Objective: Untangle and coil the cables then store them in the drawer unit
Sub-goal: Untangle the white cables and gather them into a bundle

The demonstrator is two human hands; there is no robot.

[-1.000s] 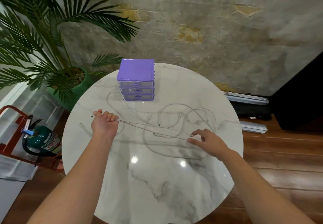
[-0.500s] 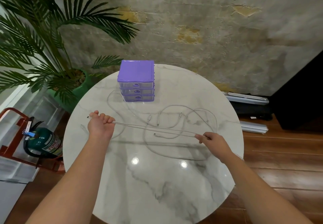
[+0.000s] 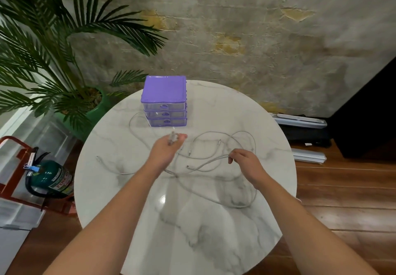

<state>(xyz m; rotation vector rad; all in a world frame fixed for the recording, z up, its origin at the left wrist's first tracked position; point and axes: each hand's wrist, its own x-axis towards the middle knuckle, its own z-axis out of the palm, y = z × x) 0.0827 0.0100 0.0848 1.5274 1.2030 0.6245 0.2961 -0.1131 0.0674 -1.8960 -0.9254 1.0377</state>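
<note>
White marble table [image 3: 214, 242] spreads under my forearms, and on it the pale cables [image 3: 240, 205] lie in loose tangled loops between my hands and out to the right, with one stray end off to the left. My right hand [image 3: 246, 163] has its fingers curled down, pinching a doubled strand just above the tabletop, while my left hand [image 3: 166, 149] is palm-up with the fingers loosely bent around a blurred bunch of cable and its plug. Beyond both hands the purple drawer unit [image 3: 164, 101] stands at the far edge, all three drawers closed, a cable loop curving beside its left side.
</note>
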